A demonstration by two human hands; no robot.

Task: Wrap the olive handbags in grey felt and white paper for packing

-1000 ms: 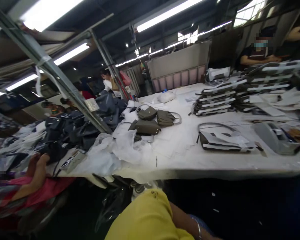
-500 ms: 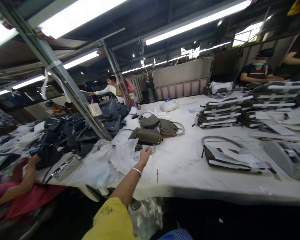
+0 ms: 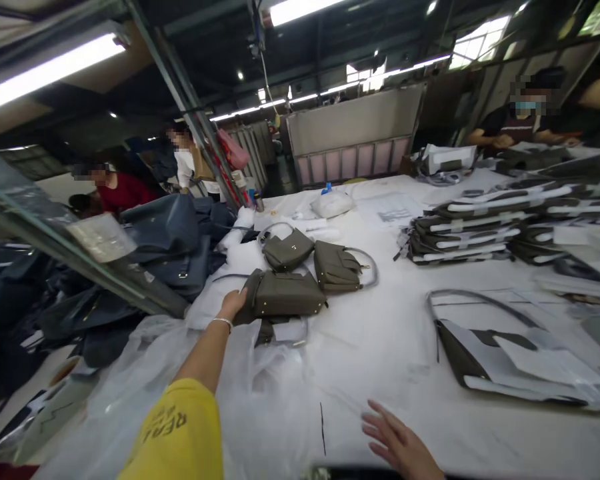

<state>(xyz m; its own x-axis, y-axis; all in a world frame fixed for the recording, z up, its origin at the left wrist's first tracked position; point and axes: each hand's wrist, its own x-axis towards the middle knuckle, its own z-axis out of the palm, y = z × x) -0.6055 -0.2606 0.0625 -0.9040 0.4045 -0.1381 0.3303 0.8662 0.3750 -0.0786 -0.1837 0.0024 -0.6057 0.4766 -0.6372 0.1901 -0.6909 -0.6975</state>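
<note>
Centrally, an olive-green handbag (image 3: 287, 295) is lying on its side on the white-covered table (image 3: 365, 333), its row of small metal studs facing the near edge. The left hand (image 3: 233, 305), wearing a silver bangle (image 3: 223, 325) below a yellow sleeve (image 3: 177, 427), is touching the left end of this bag; its fingertips are partly hidden, so whether they are closing on the material cannot be told. The right hand (image 3: 400, 441) is hovering open near the table's front edge, fingers extended and holding nothing. Just behind the studded bag, a flapped olive handbag (image 3: 287, 252) is showing a small metal emblem, while a loop-handled olive handbag (image 3: 336, 268) is lying to its right. Thin translucent sheeting (image 3: 150, 360) is spreading in front and to the left. Further right, a larger olive handbag (image 3: 455, 353) with a grey arched handle is lying under pale paper, and a stack of olive bag pieces (image 3: 470, 230) edged in white is standing behind it. Leftward, dark-blue bags (image 3: 167, 230) are heaping up beside a slanting metal post (image 3: 153, 293). Beyond the stack, a masked co-worker (image 3: 517, 127) is sitting or standing; which, cannot be told.
</note>
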